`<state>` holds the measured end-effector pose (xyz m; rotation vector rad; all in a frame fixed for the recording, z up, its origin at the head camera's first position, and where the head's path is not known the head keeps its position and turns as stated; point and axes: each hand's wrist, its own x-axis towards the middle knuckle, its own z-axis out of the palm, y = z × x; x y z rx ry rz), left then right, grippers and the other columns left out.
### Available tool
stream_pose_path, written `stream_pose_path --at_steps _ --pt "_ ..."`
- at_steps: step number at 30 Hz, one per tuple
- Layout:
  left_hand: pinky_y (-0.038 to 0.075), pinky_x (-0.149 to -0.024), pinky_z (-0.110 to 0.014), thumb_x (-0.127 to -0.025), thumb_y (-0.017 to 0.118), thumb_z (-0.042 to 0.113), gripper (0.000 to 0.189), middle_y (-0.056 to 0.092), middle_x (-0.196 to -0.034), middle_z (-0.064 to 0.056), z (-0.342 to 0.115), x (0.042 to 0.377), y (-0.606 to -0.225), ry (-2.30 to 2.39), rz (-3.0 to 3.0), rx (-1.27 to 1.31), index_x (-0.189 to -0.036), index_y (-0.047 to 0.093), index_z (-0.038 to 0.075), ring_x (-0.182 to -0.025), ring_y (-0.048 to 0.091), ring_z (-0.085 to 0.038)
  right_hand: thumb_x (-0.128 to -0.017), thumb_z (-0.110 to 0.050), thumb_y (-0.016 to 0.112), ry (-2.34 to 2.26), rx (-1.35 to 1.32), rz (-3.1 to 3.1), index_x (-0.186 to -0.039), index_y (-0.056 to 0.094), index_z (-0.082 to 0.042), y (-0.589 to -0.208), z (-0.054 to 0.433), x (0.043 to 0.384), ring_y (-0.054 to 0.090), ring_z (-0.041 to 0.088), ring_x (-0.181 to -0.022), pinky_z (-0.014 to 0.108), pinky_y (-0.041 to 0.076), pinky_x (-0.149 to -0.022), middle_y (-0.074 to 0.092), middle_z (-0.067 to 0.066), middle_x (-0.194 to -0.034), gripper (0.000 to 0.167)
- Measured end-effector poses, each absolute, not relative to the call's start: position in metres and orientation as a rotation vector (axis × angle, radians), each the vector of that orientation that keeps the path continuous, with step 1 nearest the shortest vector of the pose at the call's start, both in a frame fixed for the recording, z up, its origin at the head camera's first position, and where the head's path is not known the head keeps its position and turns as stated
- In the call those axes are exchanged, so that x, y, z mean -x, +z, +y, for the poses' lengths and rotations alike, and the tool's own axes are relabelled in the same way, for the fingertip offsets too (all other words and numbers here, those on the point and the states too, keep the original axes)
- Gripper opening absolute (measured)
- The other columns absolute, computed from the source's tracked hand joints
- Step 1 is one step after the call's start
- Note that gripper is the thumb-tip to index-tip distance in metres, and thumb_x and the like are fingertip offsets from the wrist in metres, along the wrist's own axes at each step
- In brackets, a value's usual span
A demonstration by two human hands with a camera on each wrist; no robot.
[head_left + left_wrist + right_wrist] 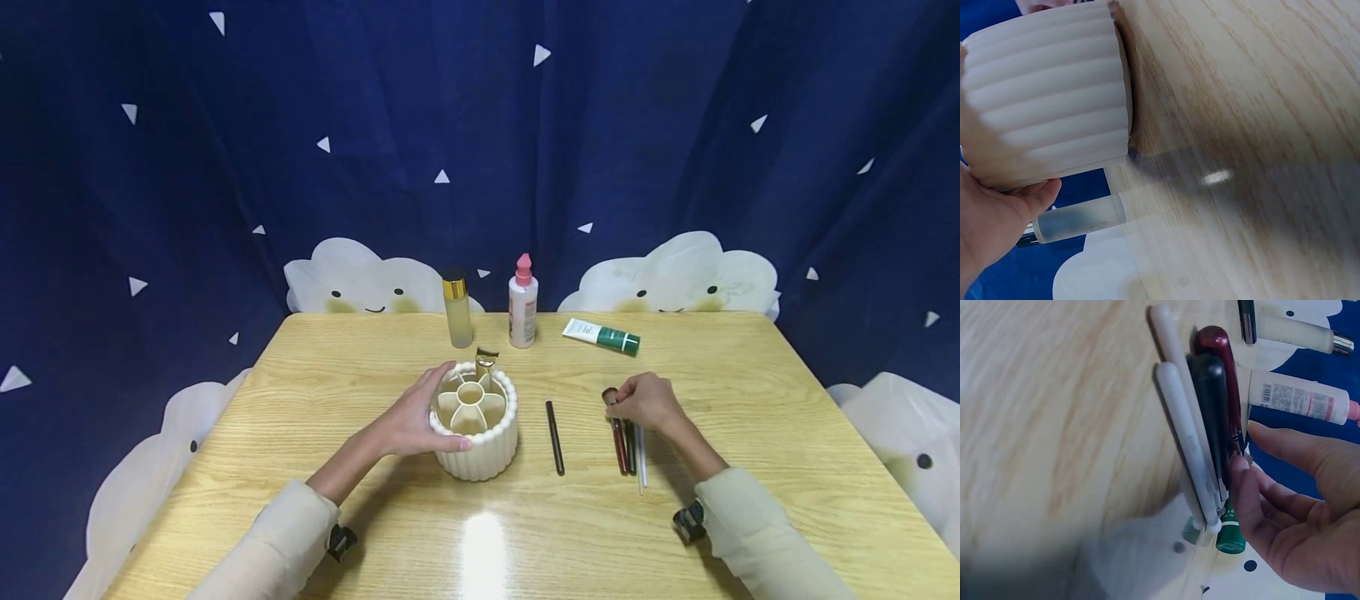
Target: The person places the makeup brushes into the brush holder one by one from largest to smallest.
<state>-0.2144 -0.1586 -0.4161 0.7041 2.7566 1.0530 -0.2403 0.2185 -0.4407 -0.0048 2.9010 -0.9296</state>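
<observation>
holder (487, 457): white, ribbed, on the tabletop (360, 350). left hand (416, 423) grips it, fingers and thumb curved round the upper wall at the rim. right hand (651, 402), well right of the holder: fingers pinch the red brush (1216, 350) toward its bristle end, beside the black brush (1211, 394) and white sticks (1185, 437). black pen (555, 437) lies between holder and brushes. handling, judged: brush light, stiff, glossy handle perhaps slippery; bristles soft, so hold by the handle. holder probably hard plastic; steady it by its ribbed wall.

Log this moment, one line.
left hand: holds white organizer | right hand: at red-handled brush, grip unclear | black stick: between hands
</observation>
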Motion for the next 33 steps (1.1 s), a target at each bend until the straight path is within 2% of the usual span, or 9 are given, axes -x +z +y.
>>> stream_pose_path --at_steps 7,15,25,29,33 --pt "0.032 -0.108 -0.060 -0.059 0.082 0.057 0.120 0.030 -0.152 -0.015 -0.157 0.215 -0.417 1.050 2.760 -0.717 -0.152 0.016 0.017 -0.136 0.035 -0.035 -0.069 -0.018 0.080 -0.929 -0.026 2.905 -0.074 0.065 -0.006 -0.446 0.216 0.241 0.054 0.014 -0.061 0.024 0.043 -0.052 0.063 0.001 -0.067 0.020" --pt "0.032 -0.108 -0.059 -0.059 0.082 0.056 0.120 0.030 -0.151 -0.014 -0.156 0.216 -0.418 1.061 2.755 -0.714 -0.152 0.016 0.019 -0.136 0.035 -0.034 -0.071 -0.016 0.076 -0.930 -0.059 2.903 -0.072 0.066 -0.005 -0.447 0.216 0.241 0.055 0.014 -0.059 0.024 0.044 -0.051 0.064 0.002 -0.065 0.015" --pt "0.032 -0.108 -0.059 -0.059 0.082 0.057 0.120 0.028 -0.153 -0.013 -0.158 0.215 -0.419 1.068 2.747 -0.707 -0.152 0.016 0.019 -0.137 0.034 -0.034 -0.076 -0.016 0.073 -1.092 -0.123 2.747 -0.084 0.067 0.001 -0.436 0.215 0.239 0.062 0.015 -0.062 0.025 0.049 -0.053 0.066 0.004 -0.066 0.020" --pt "0.032 -0.108 -0.060 -0.059 0.082 0.056 0.120 0.029 -0.152 -0.013 -0.159 0.215 -0.418 1.080 2.747 -0.706 -0.152 0.017 0.019 -0.136 0.035 -0.035 -0.080 -0.017 0.072 -1.161 -0.073 2.714 -0.090 0.067 0.003 -0.427 0.213 0.239 0.064 0.017 -0.066 0.026 0.050 -0.055 0.068 0.007 -0.071 0.023" --pt "0.032 -0.108 -0.059 -0.059 0.082 0.057 0.120 0.029 -0.152 -0.013 -0.159 0.216 -0.419 1.076 2.752 -0.717 -0.152 0.017 0.019 -0.136 0.035 -0.035 -0.082 -0.018 0.070 -1.191 -0.039 2.708 -0.098 0.068 0.005 -0.419 0.210 0.238 0.066 0.020 -0.073 0.032 0.055 -0.064 0.069 0.011 -0.083 0.028"
